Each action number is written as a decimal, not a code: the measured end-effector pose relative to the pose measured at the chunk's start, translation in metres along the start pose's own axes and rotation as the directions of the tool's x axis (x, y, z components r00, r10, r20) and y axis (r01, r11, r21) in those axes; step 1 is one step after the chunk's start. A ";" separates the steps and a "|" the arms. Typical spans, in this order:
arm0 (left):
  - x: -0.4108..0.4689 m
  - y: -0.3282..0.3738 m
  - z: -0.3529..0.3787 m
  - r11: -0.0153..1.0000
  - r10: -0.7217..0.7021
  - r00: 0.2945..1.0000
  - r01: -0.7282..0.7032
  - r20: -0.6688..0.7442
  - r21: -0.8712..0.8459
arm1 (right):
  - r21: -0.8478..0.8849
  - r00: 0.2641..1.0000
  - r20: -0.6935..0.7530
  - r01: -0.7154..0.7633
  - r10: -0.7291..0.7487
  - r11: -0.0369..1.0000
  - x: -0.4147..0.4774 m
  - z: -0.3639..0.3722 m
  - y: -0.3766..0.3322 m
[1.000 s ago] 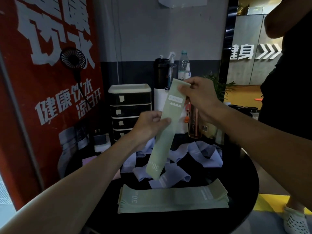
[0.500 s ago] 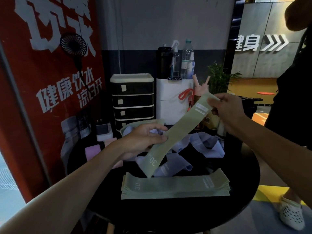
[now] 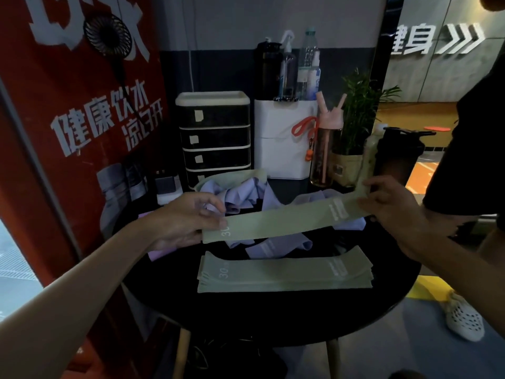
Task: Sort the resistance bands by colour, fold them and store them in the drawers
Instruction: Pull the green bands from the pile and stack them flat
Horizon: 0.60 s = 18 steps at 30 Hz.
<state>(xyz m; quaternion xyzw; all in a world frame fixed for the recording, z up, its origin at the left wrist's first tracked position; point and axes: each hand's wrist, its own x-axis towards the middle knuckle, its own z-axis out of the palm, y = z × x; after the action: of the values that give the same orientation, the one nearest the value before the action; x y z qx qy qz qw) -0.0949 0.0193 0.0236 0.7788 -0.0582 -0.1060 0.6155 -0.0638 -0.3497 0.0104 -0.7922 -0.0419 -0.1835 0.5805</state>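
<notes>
If either pinch slackens, the green band (image 3: 284,221) could spring loose and land among the purple bands (image 3: 246,195) towards 12 o'clock, missing the green stack (image 3: 284,274) at 6 o'clock on the worktop (image 3: 273,318). The band spans both hands: the left hand (image 3: 185,220) pinches its 9 o'clock end, the right hand (image 3: 388,201) its 3 o'clock end.

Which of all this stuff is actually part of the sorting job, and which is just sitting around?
Part of the job: green band, held between left hand and right hand; green stack; purple bands; drawers.
Lying about: pink bottle; plant; spray bottle; fan; black shaker.
</notes>
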 end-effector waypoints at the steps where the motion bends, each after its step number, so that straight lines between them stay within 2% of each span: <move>1: -0.002 -0.002 -0.003 1.000 0.011 0.999 -0.010 -0.033 0.026 | -0.054 1.000 0.022 0.023 -0.022 0.998 -0.005 0.001 0.004; 4: -0.007 -0.006 -0.005 0.993 0.033 0.994 -0.020 -0.106 0.120 | -0.206 0.994 0.078 0.094 -0.079 0.974 -0.018 0.001 0.015; 6: -0.009 -0.009 -0.002 0.982 0.046 0.990 -0.021 -0.131 0.190 | -0.269 0.991 0.121 0.088 -0.057 0.959 -0.024 0.002 0.021; 8: -0.009 -0.012 0.002 0.969 0.052 0.990 -0.018 -0.134 0.246 | -0.295 0.987 0.160 0.058 -0.011 0.954 -0.029 0.001 0.025; 18: -0.006 -0.024 0.013 0.888 0.076 0.993 -0.029 -0.085 0.459 | -0.353 0.983 0.182 0.076 -0.012 0.933 -0.037 -0.003 0.052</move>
<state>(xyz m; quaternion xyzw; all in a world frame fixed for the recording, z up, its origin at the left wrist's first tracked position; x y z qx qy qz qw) -0.1050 0.0137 -0.0015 0.9042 -0.0715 -0.0331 0.4197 -0.0840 -0.3639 -0.0485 -0.8967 -0.0769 -0.1301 0.4160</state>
